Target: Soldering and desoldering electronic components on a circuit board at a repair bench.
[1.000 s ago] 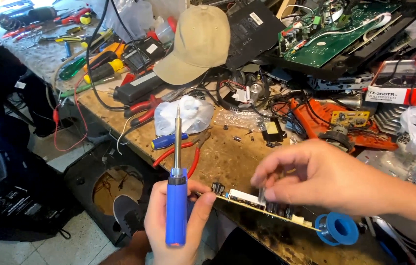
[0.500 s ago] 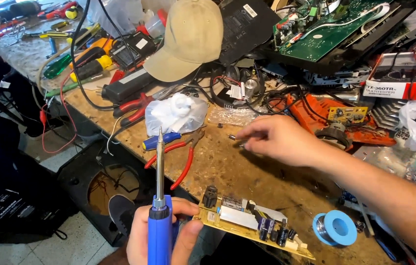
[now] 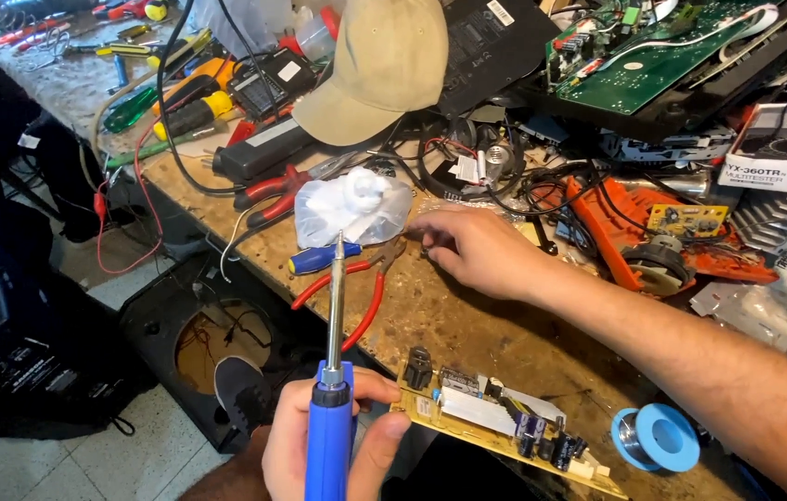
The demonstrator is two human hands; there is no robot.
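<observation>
One blue-handled soldering iron (image 3: 331,408) stands tip-up at the desk's (image 3: 449,315) near edge, the left hand (image 3: 328,445) clamped around its grip. Just beside it, one yellow circuit board (image 3: 495,422) overhangs that edge, touching the left fingers. The right hand (image 3: 472,250) lies mid-desk, fingers curled on the wood; whether they pinch anything cannot be told. Around it: one blue solder spool (image 3: 660,438), one red-handled pliers (image 3: 356,297), one white plastic bag (image 3: 353,206), one tan cap (image 3: 384,65).

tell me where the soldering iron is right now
In the head view, the soldering iron stands tip-up at bottom centre in the left hand, just left of the circuit board.
</observation>
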